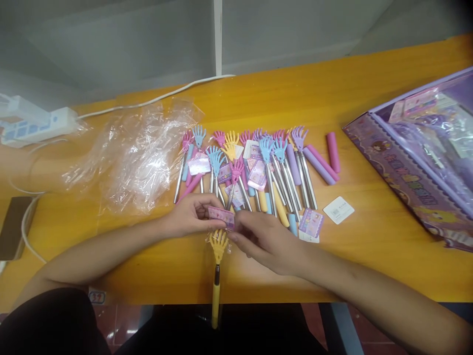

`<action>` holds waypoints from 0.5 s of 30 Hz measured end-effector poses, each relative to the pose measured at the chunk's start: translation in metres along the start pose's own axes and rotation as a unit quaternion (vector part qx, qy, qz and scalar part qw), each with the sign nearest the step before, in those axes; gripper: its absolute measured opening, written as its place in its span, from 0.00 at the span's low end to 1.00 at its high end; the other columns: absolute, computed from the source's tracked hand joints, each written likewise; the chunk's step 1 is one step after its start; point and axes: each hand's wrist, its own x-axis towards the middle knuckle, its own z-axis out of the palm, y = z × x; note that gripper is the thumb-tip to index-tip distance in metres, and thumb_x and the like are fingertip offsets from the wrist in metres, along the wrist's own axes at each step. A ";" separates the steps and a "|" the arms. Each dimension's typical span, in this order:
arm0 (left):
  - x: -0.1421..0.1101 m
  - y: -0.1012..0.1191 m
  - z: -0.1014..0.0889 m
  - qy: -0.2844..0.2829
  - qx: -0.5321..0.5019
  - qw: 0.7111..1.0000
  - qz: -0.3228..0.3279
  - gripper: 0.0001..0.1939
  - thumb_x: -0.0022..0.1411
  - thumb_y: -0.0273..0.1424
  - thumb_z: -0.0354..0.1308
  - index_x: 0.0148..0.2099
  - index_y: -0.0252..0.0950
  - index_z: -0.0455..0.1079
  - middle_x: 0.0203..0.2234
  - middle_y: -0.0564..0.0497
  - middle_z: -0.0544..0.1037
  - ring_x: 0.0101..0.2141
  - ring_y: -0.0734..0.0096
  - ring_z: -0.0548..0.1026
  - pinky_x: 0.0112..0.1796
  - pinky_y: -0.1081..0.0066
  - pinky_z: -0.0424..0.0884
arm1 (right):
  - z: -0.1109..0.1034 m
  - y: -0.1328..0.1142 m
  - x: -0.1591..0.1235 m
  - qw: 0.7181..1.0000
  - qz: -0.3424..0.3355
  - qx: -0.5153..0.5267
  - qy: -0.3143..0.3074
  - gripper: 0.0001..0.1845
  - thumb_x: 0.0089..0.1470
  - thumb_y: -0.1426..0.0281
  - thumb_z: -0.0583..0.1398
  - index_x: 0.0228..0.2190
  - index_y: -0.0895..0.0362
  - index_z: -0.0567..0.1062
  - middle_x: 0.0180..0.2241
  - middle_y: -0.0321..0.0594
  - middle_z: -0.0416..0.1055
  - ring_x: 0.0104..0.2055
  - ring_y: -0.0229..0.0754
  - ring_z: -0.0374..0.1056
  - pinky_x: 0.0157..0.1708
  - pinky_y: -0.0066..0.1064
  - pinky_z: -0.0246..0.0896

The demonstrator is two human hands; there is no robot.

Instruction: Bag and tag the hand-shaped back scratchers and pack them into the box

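Pinching a small pink-and-purple printed card between thumb and bent fingers, the left hand is holding it at the centre of the frame. The right hand is reaching in from the lower right, its fingers curling nearly closed at the card's right end; whether they are gripping the card or only touching it, I cannot tell. Just below both hands, a yellow plastic hand-shaped scratcher with a metal shaft is pointing its handle toward the bottom of the frame, past the edge of the orange-yellow wooden table. Clear plastic film is showing around its head. Above the hands, many multicoloured hand-shaped scratchers are lying among printed cards. Crumpled clear plastic bags are spreading across the left, while a purple printed cardboard box is standing at the right.
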 end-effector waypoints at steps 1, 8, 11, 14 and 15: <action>-0.001 0.000 -0.001 0.001 -0.011 1.000 0.004 0.14 0.58 0.33 0.77 0.39 0.32 0.76 0.31 0.49 0.84 0.29 0.72 0.82 0.32 0.75 0.77 | 0.000 0.000 -0.001 1.000 -0.012 -0.007 -0.003 0.17 0.74 0.62 0.55 0.31 0.54 0.64 0.27 0.33 0.68 0.27 0.36 0.62 0.30 0.29 0.53; -0.001 -0.005 -0.002 0.133 -0.062 0.981 0.127 0.18 0.57 0.35 0.79 0.37 0.33 0.73 0.28 0.51 0.84 0.26 0.72 0.84 0.30 0.78 0.79 | -0.002 -0.008 -0.004 0.987 0.004 0.028 -0.158 0.17 0.67 0.57 0.64 0.32 0.56 0.72 0.27 0.33 0.70 0.27 0.34 0.63 0.28 0.29 0.50; 0.004 -0.002 0.000 0.177 -0.133 0.963 0.152 0.21 0.59 0.41 0.77 0.33 0.34 0.69 0.27 0.53 0.83 0.25 0.74 0.82 0.30 0.76 0.80 | -0.001 -0.009 -0.003 0.985 -0.004 0.042 -0.170 0.15 0.65 0.63 0.65 0.30 0.56 0.70 0.27 0.32 0.68 0.27 0.33 0.61 0.28 0.28 0.51; 0.006 0.002 0.003 0.201 -0.165 0.956 0.138 0.25 0.63 0.46 0.74 0.29 0.34 0.67 0.24 0.53 0.79 0.21 0.77 0.76 0.24 0.78 0.75 | -0.002 -0.007 -0.002 0.986 -0.037 0.090 -0.138 0.11 0.63 0.69 0.63 0.29 0.56 0.69 0.25 0.30 0.65 0.26 0.33 0.60 0.28 0.28 0.52; 0.006 0.003 0.003 0.211 -0.172 0.953 0.136 0.26 0.63 0.47 0.73 0.29 0.34 0.67 0.22 0.54 0.78 0.20 0.78 0.75 0.22 0.79 0.73 | -0.004 -0.007 -0.002 0.986 -0.044 0.107 -0.121 0.11 0.62 0.70 0.62 0.28 0.55 0.69 0.24 0.30 0.64 0.25 0.33 0.59 0.28 0.28 0.52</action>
